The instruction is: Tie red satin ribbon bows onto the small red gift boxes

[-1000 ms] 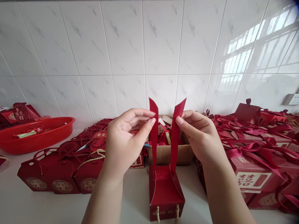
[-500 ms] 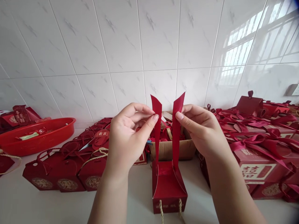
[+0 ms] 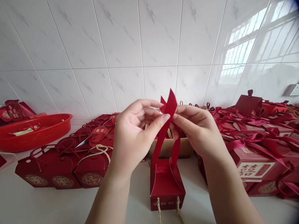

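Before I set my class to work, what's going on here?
A person's left hand and right hand pinch a red ribbon, whose two ends cross above a small red box. No tied knot can be seen there. The box stands on a white counter with a cardboard box behind it. More red boxes stand to the left, and ribbon-tied boxes to the right.

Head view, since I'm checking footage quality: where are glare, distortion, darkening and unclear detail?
Head view: a window reflection glares on the wall tiles, upper right; same view: the top-right corner is dark, tile joints splay upward, and lettering on the red gift box below the ribbon is too faint to read.
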A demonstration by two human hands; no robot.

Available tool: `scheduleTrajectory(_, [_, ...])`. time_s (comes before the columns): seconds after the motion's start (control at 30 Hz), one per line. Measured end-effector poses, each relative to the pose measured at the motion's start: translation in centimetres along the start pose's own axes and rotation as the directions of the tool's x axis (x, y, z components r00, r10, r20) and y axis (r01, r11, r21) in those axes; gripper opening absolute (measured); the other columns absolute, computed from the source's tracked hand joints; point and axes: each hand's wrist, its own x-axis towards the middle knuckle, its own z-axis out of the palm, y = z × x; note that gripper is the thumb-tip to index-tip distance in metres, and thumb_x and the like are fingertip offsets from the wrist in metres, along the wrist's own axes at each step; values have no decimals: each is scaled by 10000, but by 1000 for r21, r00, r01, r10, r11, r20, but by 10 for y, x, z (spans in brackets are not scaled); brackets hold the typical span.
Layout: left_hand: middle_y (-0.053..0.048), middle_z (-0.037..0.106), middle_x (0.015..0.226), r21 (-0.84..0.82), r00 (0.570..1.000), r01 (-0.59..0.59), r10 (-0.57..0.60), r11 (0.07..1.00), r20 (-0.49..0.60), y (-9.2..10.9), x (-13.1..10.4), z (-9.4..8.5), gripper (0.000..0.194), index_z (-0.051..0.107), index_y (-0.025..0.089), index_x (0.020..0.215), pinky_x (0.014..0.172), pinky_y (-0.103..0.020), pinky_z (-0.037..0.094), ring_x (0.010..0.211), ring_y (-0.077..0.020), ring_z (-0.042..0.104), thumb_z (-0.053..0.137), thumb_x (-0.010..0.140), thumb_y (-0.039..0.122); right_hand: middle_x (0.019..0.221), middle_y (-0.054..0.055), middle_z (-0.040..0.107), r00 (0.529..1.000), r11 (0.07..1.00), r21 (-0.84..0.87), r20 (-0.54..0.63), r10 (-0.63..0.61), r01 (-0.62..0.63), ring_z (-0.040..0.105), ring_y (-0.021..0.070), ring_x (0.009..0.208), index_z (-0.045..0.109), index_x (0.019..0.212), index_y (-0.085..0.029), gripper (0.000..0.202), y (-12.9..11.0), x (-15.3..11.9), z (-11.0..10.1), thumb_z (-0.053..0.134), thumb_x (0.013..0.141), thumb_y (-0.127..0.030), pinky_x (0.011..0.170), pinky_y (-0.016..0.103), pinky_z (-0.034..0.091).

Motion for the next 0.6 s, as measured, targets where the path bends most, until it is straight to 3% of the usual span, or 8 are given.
scheduleTrajectory(0.1, [41,675,666,-44,997,75,-75,996,5,0,1,0,288,592,218,969,523,-192,531,580,-120,664,748,727,215,645,-4,637,1000,1000,11,27,-9,8,540,101,520,715,871,-191,131,-1,0,-1,615,844,-273,460,219,442])
scheduleTrajectory(0.3, [-10,708,771,-87,997,72,-68,994,47,1,1,1,115,638,178,789,567,-219,565,625,-131,674,724,752,245,615,-13,612,999,1000,9,51,-5,5,529,88,504,673,709,-185,189,-6,-2,4,645,835,-323,481,215,456])
scheduleTrajectory(0.6, [32,678,762,158,985,-166,173,973,-29,-11,3,-4,121,629,226,693,694,-264,558,760,-133,651,743,734,225,645,-26,641,998,995,74,26,60,-62,583,97,569,672,809,-212,129,-2,1,5,683,810,-340,545,215,502])
